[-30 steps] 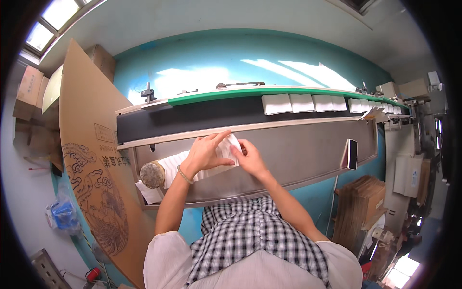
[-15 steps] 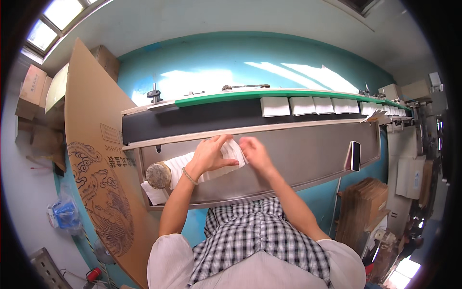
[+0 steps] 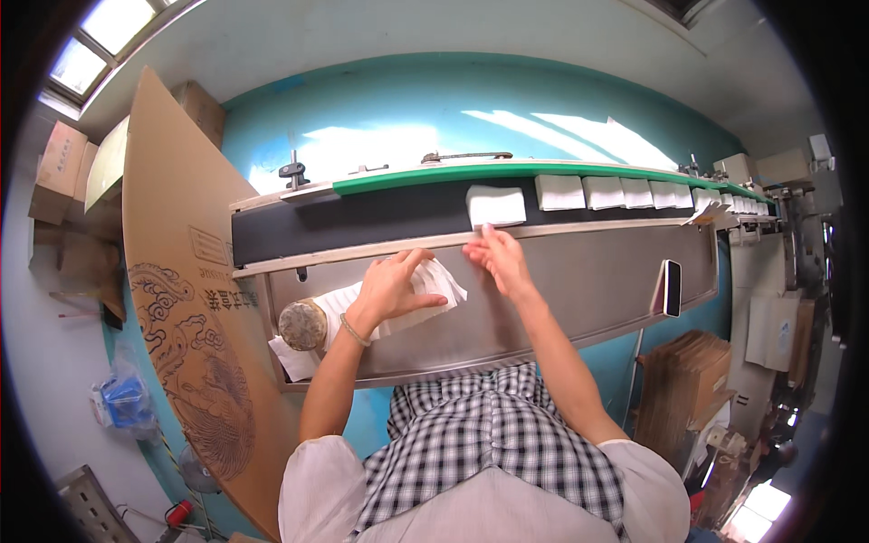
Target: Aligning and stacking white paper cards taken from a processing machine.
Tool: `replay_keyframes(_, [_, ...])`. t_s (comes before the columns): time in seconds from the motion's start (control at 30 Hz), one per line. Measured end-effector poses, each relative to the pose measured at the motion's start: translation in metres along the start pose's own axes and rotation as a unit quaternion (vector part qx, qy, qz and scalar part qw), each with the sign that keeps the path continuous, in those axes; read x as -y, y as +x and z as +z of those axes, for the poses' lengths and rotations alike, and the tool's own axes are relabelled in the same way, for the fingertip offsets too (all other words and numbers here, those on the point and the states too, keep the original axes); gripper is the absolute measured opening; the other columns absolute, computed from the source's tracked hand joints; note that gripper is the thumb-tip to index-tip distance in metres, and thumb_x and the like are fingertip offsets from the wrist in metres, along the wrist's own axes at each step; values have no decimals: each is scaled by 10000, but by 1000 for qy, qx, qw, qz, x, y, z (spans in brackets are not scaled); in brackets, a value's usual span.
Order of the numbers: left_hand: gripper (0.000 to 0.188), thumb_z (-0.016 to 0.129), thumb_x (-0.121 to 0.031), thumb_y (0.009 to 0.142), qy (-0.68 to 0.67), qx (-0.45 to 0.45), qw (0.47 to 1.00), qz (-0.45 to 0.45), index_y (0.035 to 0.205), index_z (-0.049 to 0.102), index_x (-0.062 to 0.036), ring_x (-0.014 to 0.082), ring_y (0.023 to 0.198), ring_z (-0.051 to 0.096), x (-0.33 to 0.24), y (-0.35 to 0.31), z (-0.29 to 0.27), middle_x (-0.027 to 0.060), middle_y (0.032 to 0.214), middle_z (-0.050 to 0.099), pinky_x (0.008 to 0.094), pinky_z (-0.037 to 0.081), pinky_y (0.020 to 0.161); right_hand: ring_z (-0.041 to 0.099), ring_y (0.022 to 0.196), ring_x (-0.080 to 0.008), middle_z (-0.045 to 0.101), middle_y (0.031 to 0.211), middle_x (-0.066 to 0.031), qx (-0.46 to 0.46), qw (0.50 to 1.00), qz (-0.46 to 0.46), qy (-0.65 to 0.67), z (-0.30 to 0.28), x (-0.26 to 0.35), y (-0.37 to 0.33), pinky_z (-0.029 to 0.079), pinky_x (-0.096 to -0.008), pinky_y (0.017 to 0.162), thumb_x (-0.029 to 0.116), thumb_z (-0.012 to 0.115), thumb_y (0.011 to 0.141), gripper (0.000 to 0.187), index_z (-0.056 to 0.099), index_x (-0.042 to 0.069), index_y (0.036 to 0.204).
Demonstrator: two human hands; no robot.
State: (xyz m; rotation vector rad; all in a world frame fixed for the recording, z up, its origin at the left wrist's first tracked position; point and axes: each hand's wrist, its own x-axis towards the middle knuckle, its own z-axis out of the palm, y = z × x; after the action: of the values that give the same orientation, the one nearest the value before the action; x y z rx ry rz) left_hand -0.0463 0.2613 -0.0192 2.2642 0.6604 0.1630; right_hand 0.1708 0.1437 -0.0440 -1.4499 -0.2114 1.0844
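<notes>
R hand now up by black belt, part-open, seemingly empty, near tissue stack; L hand spread on tissue row. Prob. placing step; next needs fresh pinch.

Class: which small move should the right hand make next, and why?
Probably bring the right hand to the row of folded white tissues under the left hand: the leftmost tissue stack lies on the black conveyor belt, ungripped.
</notes>
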Motion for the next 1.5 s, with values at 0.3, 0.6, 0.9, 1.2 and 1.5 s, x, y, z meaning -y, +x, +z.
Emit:
replay_keyframes(0.3, [983, 873, -631, 662, 11, 11, 1000, -5, 1463, 531, -174, 324, 1151, 677, 8, -13, -8, 144, 1331, 670, 436, 480, 946, 670, 917, -137, 703, 1088, -73, 131, 984, 41, -111, 20, -25, -42, 551, -298, 775, 378, 717, 986, 481, 641, 2, 1277])
replay_keyframes(0.6, [891, 885, -605, 661, -8, -9, 1000, -3, 1367, 585, -152, 348, 1100, 690, 8, -8, -8, 143, 1251, 697, 458, 533, 930, 632, 823, -103, 707, 961, -30, 240, 918, 93, -302, 4, -4, -33, 508, -267, 667, 445, 667, 1007, 458, 695, 31, 1199])
replay_keyframes(0.9, [868, 880, -619, 662, -5, -41, 999, 7, 1326, 605, -132, 357, 1089, 695, 11, -5, -4, 155, 1233, 701, 453, 556, 910, 596, 786, -106, 691, 913, -29, 196, 911, -60, -357, 11, -19, -28, 491, -292, 678, 353, 677, 1013, 380, 692, -11, 1124])
replay_keyframes(1.2, [965, 876, -624, 661, -23, 1, 1000, -17, 1428, 557, -133, 378, 1147, 672, 12, -4, -12, 170, 1314, 677, 459, 541, 959, 696, 945, -158, 701, 1054, -118, 0, 999, 39, 3, 13, -4, -2, 586, -303, 780, 222, 573, 1065, 282, 586, -12, 1221])
replay_keyframes(1.5, [851, 895, -574, 666, -38, 18, 999, -26, 1350, 601, -160, 385, 1100, 687, 17, -18, -23, 164, 1253, 696, 458, 556, 915, 645, 870, -102, 701, 1057, -47, 140, 982, -3, -129, 29, -48, -37, 539, -283, 741, 304, 699, 1003, 368, 664, 11, 1223])
